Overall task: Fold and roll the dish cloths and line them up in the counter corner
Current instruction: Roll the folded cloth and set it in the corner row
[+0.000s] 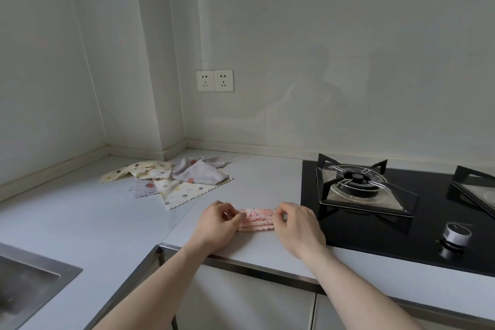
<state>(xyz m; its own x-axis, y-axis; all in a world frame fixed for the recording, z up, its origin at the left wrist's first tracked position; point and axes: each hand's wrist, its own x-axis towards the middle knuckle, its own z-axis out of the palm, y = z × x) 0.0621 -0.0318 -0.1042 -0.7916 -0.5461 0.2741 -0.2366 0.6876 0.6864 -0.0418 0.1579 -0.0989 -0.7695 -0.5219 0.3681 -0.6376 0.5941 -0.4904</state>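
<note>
Pink cloth (256,220) between pinching fingers (232,215)

Counter (80,222): cloth pile (171,179), pink cloth (255,220), hob (401,222).

Cloth pile (171,182) behind folded cloth (257,220) (hob (375,228) right).

Both forearms bare, no sleeves; left hand (217,225), right hand (297,225) ungloved.
</note>
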